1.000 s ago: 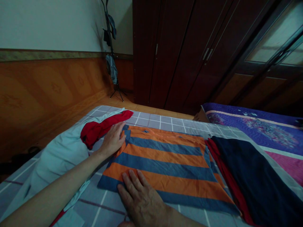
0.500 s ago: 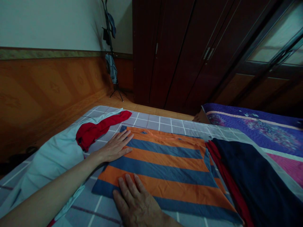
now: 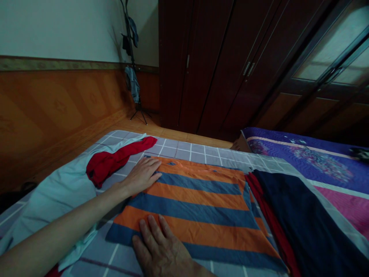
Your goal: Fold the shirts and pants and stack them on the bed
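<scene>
A: L hand (image 3: 141, 176) on what?
B: Orange/blue striped shirt (image 3: 196, 211), folded. Palm down on its top-left edge, fingers (image 3: 150, 166) slightly apart, no grip.
A: R hand (image 3: 161, 250)?
B: Flat on the lower stripes, fingers (image 3: 151, 227) a bit apart, not clamped.
A: Shirt's where?
B: On grey checked bedsheet (image 3: 184, 152), btw pale cloth w/ red (image 3: 52, 192) & navy garment (image 3: 300, 215), just beside it.

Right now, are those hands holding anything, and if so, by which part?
Nothing is gripped: the left hand and the right hand both lie open and flat on the orange-and-blue striped shirt.
</scene>
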The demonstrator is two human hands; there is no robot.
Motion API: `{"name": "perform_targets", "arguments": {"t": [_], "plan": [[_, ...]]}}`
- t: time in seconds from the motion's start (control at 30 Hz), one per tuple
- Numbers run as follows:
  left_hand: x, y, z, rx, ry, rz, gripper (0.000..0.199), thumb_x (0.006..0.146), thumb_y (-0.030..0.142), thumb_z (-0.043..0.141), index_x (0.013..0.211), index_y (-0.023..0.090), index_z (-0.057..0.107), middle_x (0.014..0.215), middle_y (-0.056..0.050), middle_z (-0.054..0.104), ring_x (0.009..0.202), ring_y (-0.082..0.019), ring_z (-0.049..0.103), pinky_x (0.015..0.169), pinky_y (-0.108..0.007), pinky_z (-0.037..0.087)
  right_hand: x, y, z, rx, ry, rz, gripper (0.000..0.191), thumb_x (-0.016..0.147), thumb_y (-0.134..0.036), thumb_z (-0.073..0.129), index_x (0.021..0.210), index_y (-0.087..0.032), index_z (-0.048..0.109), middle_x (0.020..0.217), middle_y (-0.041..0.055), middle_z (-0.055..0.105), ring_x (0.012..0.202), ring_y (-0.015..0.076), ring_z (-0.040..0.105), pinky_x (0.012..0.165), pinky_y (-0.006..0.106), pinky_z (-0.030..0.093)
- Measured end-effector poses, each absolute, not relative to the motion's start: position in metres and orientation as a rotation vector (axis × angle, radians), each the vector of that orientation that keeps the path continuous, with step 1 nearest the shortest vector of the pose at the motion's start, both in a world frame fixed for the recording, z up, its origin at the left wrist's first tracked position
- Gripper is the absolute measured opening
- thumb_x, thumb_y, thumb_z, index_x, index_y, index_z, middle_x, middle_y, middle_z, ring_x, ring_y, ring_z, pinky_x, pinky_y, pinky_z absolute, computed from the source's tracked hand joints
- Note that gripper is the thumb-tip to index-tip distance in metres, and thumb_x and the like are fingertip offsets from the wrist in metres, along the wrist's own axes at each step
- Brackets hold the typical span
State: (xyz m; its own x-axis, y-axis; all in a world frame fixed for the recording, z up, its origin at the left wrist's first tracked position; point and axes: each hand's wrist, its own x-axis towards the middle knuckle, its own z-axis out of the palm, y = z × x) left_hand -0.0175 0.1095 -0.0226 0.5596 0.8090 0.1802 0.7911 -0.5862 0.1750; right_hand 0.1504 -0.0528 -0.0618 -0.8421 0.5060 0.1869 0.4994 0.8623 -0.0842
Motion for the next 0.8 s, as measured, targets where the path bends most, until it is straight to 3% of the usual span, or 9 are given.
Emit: {"name": "perform_targets", "arguments": {"t": [0.1, 0.2, 0.4, 0.63, 0.8], "plan": [[0.013, 0.105, -0.008, 2.79, 1.228, 0.424, 0.028, 0.093, 0.027, 0.045, 0.113, 0.016, 0.06, 0.117, -0.009, 0.063, 0.113, -0.024, 0.053, 0.101, -0.039, 0.038, 0.148, -0.053, -0.067, -0.771, -2.795, -0.061, 0.047, 0.1, -0.034, 0.03, 0.14, -0.011, 0.037, 0.145, 0.0171, 0.038, 0.133, 0.0309, 0.036, 0.106, 0.045, 0.036], [0.04, 0.1, -0.015, 2.828, 1.222, 0.42, 0.026, 0.092, 0.025, 0.046, 0.112, 0.014, 0.059, 0.114, -0.01, 0.062, 0.108, -0.023, 0.054, 0.096, -0.037, 0.042, 0.143, -0.054, -0.076, -0.796, -2.76, -0.118, 0.044, 0.1, -0.032, 0.031, 0.137, -0.012, 0.042, 0.141, 0.0169, 0.044, 0.13, 0.0295, 0.042, 0.104, 0.045, 0.038], [0.053, 0.102, -0.042, 2.871, 1.4, 0.496, 0.027, 0.09, 0.024, 0.049, 0.114, 0.012, 0.057, 0.111, -0.01, 0.06, 0.103, -0.026, 0.052, 0.091, -0.041, 0.043, 0.135, -0.057, -0.101, -0.88, -2.69, -0.157, 0.041, 0.099, -0.034, 0.034, 0.135, -0.017, 0.045, 0.141, 0.013, 0.045, 0.129, 0.0276, 0.043, 0.103, 0.045, 0.039], [0.051, 0.101, -0.041, 2.92, 1.409, 0.489, 0.02, 0.091, 0.025, 0.048, 0.1, 0.013, 0.061, 0.109, -0.01, 0.061, 0.105, -0.027, 0.052, 0.092, -0.042, 0.042, 0.123, -0.048, -0.116, -0.81, -2.343, -0.5, 0.027, 0.095, -0.033, 0.047, 0.117, -0.02, 0.055, 0.124, 0.0072, 0.062, 0.113, 0.0242, 0.059, 0.105, 0.044, 0.039], [0.053, 0.1, -0.044, 2.905, 1.421, 0.453, 0.025, 0.091, 0.024, 0.048, 0.109, 0.012, 0.061, 0.114, -0.011, 0.062, 0.107, -0.026, 0.054, 0.093, -0.042, 0.043, 0.118, -0.046, -0.125, -0.817, -2.112, -0.613, 0.025, 0.092, -0.037, 0.053, 0.112, -0.023, 0.059, 0.116, 0.0036, 0.067, 0.113, 0.0236, 0.059, 0.107, 0.046, 0.036]]}}
